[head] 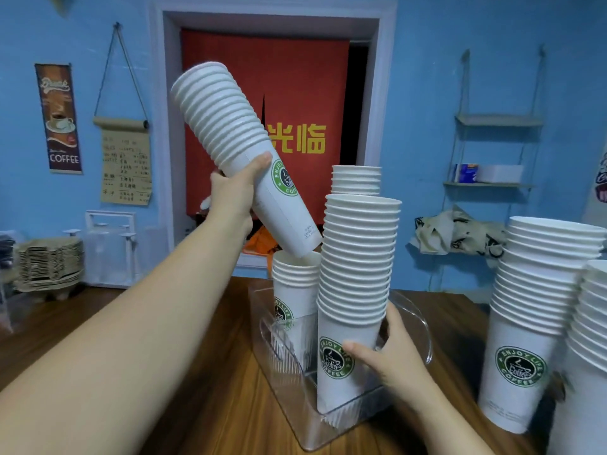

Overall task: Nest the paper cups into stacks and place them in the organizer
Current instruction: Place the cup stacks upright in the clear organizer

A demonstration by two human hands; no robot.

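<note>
**Q:** Position of the left hand (236, 188)?

**A:** The left arm is extended forward and upward. The hand grips a tilted stack (230, 136) of nested paper cups near its midpoint, with the thumb across the front and the fingers wrapped behind. The rims point up and left; the base points down and right.

**Q:** Where is the base of that stack?

**A:** At the mouth of the short stack (295, 277), which stands upright in the far part of the clear organizer (423, 326). Contact cannot be confirmed.

**Q:** Position of the right hand (391, 353)?

**A:** Low and close to the body. It holds the bottom cup of the tall stack (354, 284), with the thumb on the front beside the green logo and the fingers curled round the right side. This stack stands upright in the near part of the organizer.

**Q:** Other cups?

**A:** A rear stack (356, 180) rises behind the tall stack; its base is hidden. Two further stacks (532, 307) stand on the wooden table (197, 389) at the right, apart from the organizer.
</note>
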